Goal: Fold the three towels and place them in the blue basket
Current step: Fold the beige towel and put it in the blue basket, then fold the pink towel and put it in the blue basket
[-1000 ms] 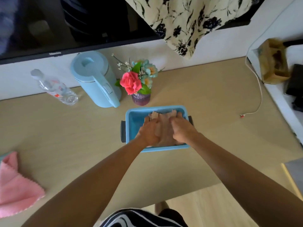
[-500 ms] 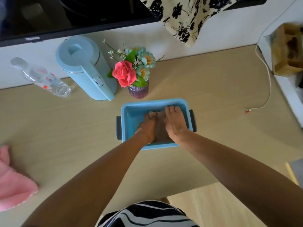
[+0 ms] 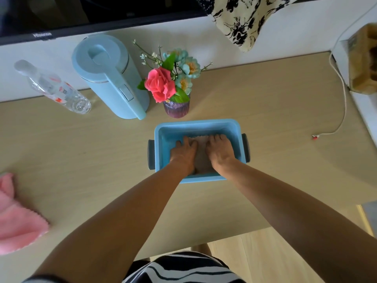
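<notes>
Both hands are inside the blue basket [image 3: 197, 126], which stands on the table [image 3: 81, 152] near the middle, a little toward the back edge. The left hand [image 3: 184, 153] lies flat, palm down, with the fingers spread a little, on the left part of a brown towel [image 3: 201, 155] at the bottom of the basket. The right hand [image 3: 220, 151] lies flat in the same way on the right part of this towel, fingers pointing to the back wall of the basket. Neither hand pinches anything; both press on the cloth. Between the two hands a strip of the towel shows, and its far edge is seen just past the fingertips. How many layers lie in the basket, I cannot tell. A pink towel [image 3: 18, 219] lies unfolded at the left edge of the table, well apart from the basket, and part of it is cut off by the frame. Behind the basket, just beside its back wall, stands a small purple vase [image 3: 176, 108] with flowers [image 3: 163, 83]. Left of the vase stands a light blue kettle [image 3: 111, 78], and further left a clear bottle [image 3: 55, 88] lies on its side near the back edge. Near the right edge a white cable [image 3: 342, 103] lies on the table.
</notes>
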Tool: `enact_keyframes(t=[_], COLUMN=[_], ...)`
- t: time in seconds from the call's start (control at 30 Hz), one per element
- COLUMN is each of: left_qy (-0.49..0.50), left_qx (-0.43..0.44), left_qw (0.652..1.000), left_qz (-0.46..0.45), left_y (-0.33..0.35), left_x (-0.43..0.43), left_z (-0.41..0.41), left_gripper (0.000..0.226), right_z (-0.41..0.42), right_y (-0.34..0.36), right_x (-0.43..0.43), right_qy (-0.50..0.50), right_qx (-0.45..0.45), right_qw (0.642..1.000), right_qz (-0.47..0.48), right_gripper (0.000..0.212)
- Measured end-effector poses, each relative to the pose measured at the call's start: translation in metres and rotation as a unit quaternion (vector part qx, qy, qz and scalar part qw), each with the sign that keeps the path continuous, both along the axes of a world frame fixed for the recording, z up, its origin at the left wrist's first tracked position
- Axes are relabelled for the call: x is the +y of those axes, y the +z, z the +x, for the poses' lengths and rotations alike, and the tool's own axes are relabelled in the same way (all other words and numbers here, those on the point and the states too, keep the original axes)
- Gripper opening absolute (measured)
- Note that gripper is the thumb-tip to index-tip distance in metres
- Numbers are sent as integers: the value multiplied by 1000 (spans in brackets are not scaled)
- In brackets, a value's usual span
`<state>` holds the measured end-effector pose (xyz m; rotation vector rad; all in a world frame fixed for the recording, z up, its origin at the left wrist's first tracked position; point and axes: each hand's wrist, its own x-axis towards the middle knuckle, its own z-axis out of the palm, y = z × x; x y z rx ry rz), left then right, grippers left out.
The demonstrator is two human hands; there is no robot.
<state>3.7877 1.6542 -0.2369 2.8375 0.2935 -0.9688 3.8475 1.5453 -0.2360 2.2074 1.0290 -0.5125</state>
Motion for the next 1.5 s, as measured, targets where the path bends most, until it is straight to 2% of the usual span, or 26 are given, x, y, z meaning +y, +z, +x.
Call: enact_keyframes(t=[0.07,0.13,0.17,0.23,0.3,0.43,0.57,0.63,0.73,0.87,1.0,1.27,1.37,1.47,1.5], left_qy=[18,73,109,174,227,311,400,435,470,505,538,426,399,402,405], left_qx=[-11,-55,-94,-194,-274,-369,-397,-409,-422,-415,-341,-183,-203,-246,-262], left_qw=[999,989,974,923,870,796,755,738,725,736,764,885,894,882,876], left_qz=[-35,-118,-175,-285,-343,-366,-336,-315,-274,-177,-107,-50,-20,6,11], left_y=[9,23,32,57,85,116,117,114,102,69,26,-38,-46,-48,-47], left_x=[4,12,17,28,43,85,125,144,168,202,234,258,266,276,279], left_z=[-1,-7,-12,-33,-61,-126,-193,-228,-272,-328,-376,-432,-437,-437,-437], left_gripper=[78,72,70,64,55,42,36,35,37,43,44,66,48,11,9], right_z=[1,2,2,-4,-16,-59,-108,-136,-175,-226,-265,-308,-319,-323,-324], right_y=[12,33,45,69,87,109,112,109,101,90,76,52,48,44,44], right_x=[0,-2,-4,-8,-11,9,65,101,146,196,229,252,249,245,245], right_qy=[-46,-105,-135,-194,-241,-263,-231,-206,-171,-149,-136,-136,-133,-136,-140], right_qx=[35,64,78,101,110,136,197,228,269,329,358,360,355,348,344], right_qw=[997,983,972,940,905,807,734,719,717,728,759,798,806,807,809], right_qz=[56,135,178,261,333,511,607,623,620,583,527,465,454,457,455], right_gripper=[54,45,45,52,53,54,52,53,54,54,57,56,57,57,57])
